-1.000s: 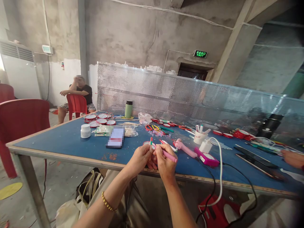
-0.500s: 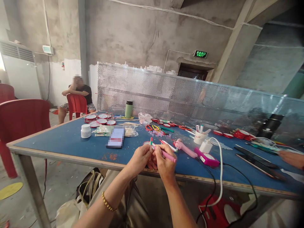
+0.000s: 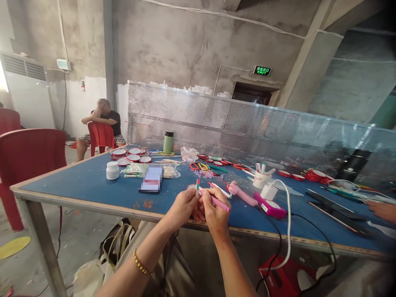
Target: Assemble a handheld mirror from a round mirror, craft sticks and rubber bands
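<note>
- Grips a pink pen (image 3: 220, 204) in the right hand (image 3: 215, 210), with fingers clamped round its front part, near the front edge of the worktop (image 3: 93, 189)
- Pinches a narrow red, green and white strip (image 3: 197, 188) nearly upright in the left hand (image 3: 185, 203), with thumb and fingers clamped on its lower part, just beside the right hand
- Probably calls for a light touch on the pen: likely stiff and smooth, perhaps slippery, best held near the tip
- Probably needs even gentler handling for the strip: thin, maybe easily bent, best pinched low on the white
- Cannot make out the pen's tip or the strip's lower end among the fingers
- Cannot tell the resting place of a red-rimmed disc (image 3: 192, 187), partly hidden by the left hand: worktop or grasp
</note>
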The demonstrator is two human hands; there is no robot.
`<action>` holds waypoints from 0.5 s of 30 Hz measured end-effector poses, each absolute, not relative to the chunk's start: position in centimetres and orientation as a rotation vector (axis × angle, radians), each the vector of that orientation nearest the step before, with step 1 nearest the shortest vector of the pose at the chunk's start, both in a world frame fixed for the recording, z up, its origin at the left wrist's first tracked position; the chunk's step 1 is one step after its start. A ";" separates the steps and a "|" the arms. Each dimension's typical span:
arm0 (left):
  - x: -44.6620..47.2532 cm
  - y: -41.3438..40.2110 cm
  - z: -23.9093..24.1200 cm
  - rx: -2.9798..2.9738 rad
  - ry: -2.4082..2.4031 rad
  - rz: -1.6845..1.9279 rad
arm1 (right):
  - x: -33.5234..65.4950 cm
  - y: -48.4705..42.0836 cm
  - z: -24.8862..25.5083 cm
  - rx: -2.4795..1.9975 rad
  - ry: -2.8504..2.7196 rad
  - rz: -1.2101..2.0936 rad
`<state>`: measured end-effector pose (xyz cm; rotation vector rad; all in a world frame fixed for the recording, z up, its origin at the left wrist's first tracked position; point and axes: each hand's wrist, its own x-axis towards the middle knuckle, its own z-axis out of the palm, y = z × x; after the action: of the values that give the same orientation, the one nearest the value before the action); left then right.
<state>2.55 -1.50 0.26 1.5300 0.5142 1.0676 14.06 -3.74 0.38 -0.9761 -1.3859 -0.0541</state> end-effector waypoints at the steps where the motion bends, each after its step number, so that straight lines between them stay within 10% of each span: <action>1: 2.5 -1.5 0.3 1.532 0.516 1.065 | 14.0 -3.8 0.4 -0.974 -1.373 -0.049; 15: 2.7 -1.5 0.2 1.524 0.525 1.057 | 14.1 -3.7 0.4 -0.973 -1.405 -0.056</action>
<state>2.68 -1.51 0.22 1.5240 0.5245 1.0572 14.12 -3.68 0.37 -0.9733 -1.4052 -0.0555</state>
